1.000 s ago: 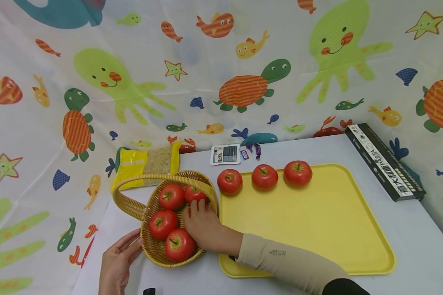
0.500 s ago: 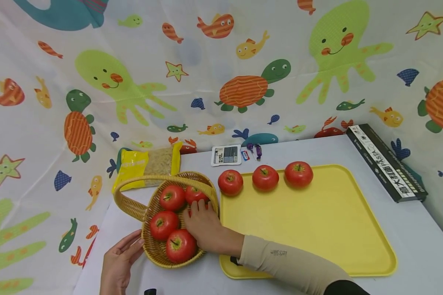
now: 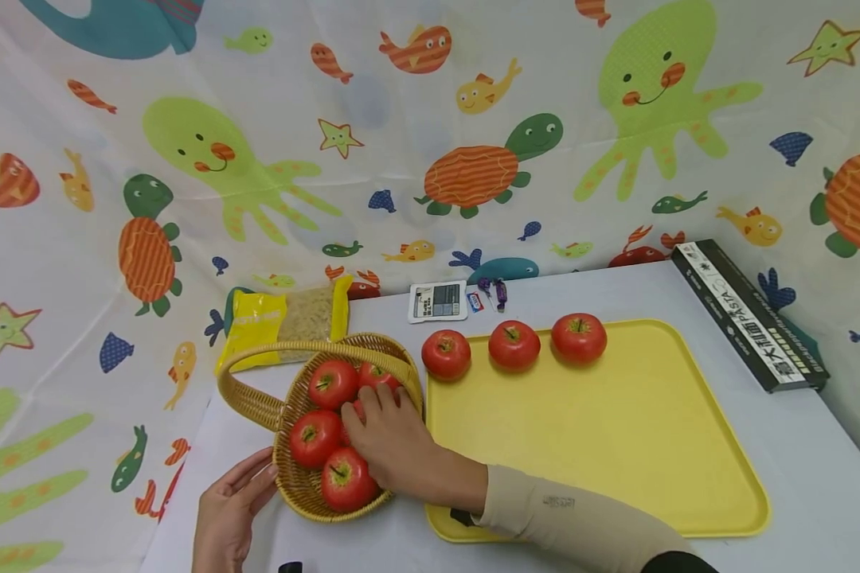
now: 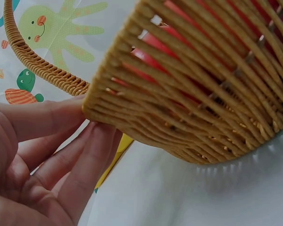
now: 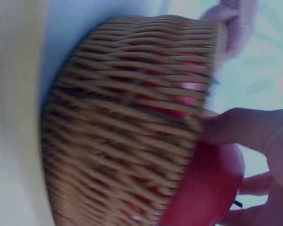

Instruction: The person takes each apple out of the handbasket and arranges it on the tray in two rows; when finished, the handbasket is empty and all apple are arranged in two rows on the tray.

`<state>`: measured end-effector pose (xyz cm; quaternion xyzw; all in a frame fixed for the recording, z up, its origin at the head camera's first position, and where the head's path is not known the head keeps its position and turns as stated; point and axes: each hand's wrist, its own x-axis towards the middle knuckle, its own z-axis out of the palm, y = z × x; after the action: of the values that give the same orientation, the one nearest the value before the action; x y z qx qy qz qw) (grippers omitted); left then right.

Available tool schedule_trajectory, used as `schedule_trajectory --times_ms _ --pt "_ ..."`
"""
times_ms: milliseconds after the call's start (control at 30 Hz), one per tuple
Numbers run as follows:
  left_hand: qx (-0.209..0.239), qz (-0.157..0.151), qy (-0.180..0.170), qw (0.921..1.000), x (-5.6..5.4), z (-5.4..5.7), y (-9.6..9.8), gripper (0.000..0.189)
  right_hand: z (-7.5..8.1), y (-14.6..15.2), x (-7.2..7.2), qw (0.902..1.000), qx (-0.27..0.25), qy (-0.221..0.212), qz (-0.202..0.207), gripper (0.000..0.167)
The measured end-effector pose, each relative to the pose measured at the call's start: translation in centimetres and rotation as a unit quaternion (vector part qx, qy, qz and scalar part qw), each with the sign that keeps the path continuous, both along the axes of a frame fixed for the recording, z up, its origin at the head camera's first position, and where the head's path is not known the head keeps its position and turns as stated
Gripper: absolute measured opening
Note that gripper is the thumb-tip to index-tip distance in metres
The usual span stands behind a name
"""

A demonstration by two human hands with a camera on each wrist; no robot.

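Note:
A woven wicker basket (image 3: 297,503) with an arched handle holds several red apples (image 3: 333,383). My left hand (image 3: 225,513) pinches the basket's left edge; in the left wrist view its fingers (image 4: 87,155) lie above and below the rim. My right hand (image 3: 394,450) reaches inside over the right rim and grips an apple (image 5: 205,186), mostly hidden under the palm in the head view. The right wrist view shows that hand's thumb and fingers around the fruit, right by the wicker wall. Three more apples (image 3: 514,346) stand in a row along the back of a yellow tray (image 3: 588,446).
Behind the basket lies a yellow food packet (image 3: 287,322). A white-and-black packet (image 3: 438,302) and small wrapped sweets (image 3: 500,294) lie near the back edge. A long black pasta box (image 3: 748,314) rests at the right. My right forearm crosses the tray's front left corner.
My right hand has shifted slightly left and lifted a little inside the basket, and red apple skin now shows beside its fingers. The left hand stays at the rim.

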<state>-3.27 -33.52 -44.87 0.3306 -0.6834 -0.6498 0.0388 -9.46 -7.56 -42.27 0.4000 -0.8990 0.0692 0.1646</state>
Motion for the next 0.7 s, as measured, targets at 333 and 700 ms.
schedule_trajectory --times_ms 333,700 --pt "0.013 0.008 0.007 0.9999 0.0 0.0 0.1 0.044 1.6 0.5 0.3 0.9696 -0.116 -0.209 0.052 0.070" --pt "-0.001 0.004 -0.011 0.9999 -0.2 -0.2 -0.1 0.044 -0.4 0.4 0.3 0.9165 -0.206 -0.335 0.070 0.071"
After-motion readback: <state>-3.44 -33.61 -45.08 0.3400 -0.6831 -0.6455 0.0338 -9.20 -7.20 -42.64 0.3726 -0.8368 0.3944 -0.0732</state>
